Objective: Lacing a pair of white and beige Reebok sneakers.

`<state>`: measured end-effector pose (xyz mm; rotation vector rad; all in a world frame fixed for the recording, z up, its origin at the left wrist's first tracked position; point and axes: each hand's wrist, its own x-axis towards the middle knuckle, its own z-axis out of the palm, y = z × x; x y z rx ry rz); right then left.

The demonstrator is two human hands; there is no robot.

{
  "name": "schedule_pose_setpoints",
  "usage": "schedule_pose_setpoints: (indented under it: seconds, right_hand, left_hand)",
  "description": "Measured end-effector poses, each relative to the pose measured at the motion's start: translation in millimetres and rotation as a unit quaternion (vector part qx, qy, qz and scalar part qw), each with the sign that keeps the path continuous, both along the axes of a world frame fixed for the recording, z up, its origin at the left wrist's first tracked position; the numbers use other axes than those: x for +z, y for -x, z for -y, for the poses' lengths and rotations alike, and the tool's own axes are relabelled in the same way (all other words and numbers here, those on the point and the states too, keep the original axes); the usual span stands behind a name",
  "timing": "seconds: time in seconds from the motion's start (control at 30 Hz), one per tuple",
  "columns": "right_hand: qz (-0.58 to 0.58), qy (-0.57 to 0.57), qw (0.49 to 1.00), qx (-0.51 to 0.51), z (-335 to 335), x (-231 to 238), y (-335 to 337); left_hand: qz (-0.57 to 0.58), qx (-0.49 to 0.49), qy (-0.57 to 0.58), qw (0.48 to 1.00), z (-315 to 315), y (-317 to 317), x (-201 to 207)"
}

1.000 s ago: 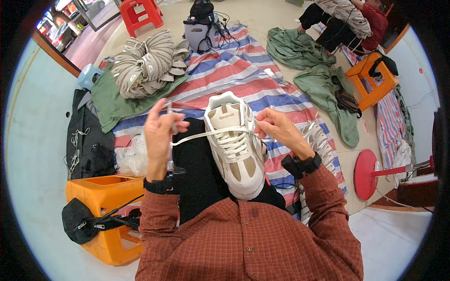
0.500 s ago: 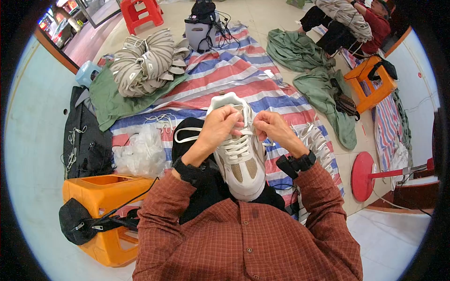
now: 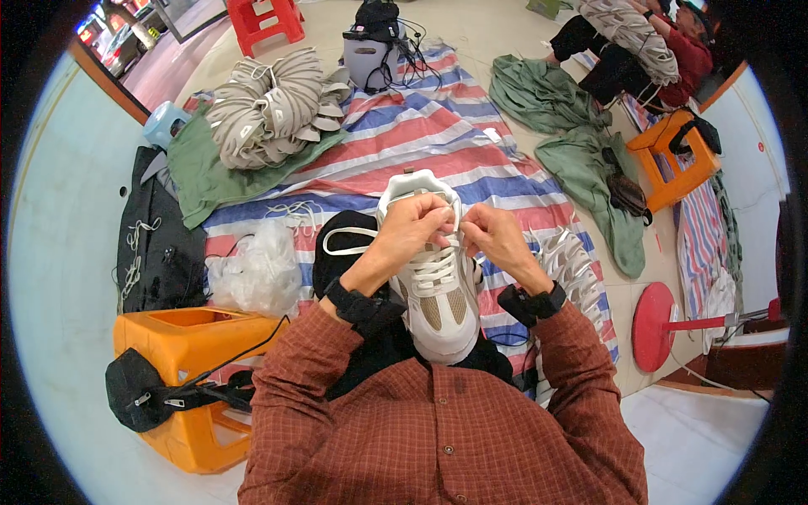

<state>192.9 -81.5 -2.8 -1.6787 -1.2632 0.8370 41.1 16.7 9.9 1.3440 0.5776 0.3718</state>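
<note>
Across the floor lies one red, white and blue striped plastic tarp (image 3: 412, 139). Two orange plastic stools are noted: one at lower left (image 3: 160, 332), one at upper right (image 3: 690, 178). One ring-shaped bundle of beige shoe uppers (image 3: 261, 118) rests on a green cloth (image 3: 198, 181). One white and tan lace-up sneaker (image 3: 433, 295) sits on the person's lap, toe toward the body. Two bare hands meet over its upper eyelets: the left hand (image 3: 411, 231) crosses the tongue, palm down; the right hand (image 3: 497, 240) is at the outer edge, wrist bent inward. Thumb and fingers are drawn together on both; whether either grips the one flat off-white lace (image 3: 345, 252), looped at left, cannot be told.
</note>
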Motion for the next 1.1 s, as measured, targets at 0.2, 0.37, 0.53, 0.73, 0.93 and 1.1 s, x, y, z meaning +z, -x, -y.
schedule_pose_setpoints:
  seconds: [0.2,0.37,0.53,0.73,0.93,1.1]
  right_hand:
    - [0.117,-0.071,0.991,-0.014,-4.7,27.5,4.4]
    - [0.147,-0.189,0.968,0.069,-30.7,40.3,34.0]
    - [0.201,-0.146,0.954,0.169,-41.5,14.6,43.3]
    - [0.203,-0.107,0.955,0.189,-40.9,18.8,46.5]
    - [0.228,-0.104,0.945,0.211,-39.7,18.4,44.1]
    - [0.239,-0.110,0.939,0.223,-37.3,19.0,43.7]
  left_hand:
    - [0.048,0.263,-0.147,0.952,-15.4,49.3,1.6]
    - [-0.052,0.181,-0.054,0.981,-7.8,75.7,-26.6]
    - [-0.116,0.046,-0.037,0.992,4.3,82.7,-20.5]
    - [-0.097,0.021,-0.015,0.995,-0.3,83.6,-22.4]
    - [-0.130,0.032,0.010,0.991,-1.2,78.3,-15.4]
    - [-0.139,0.040,0.015,0.989,-3.2,75.7,-14.8]
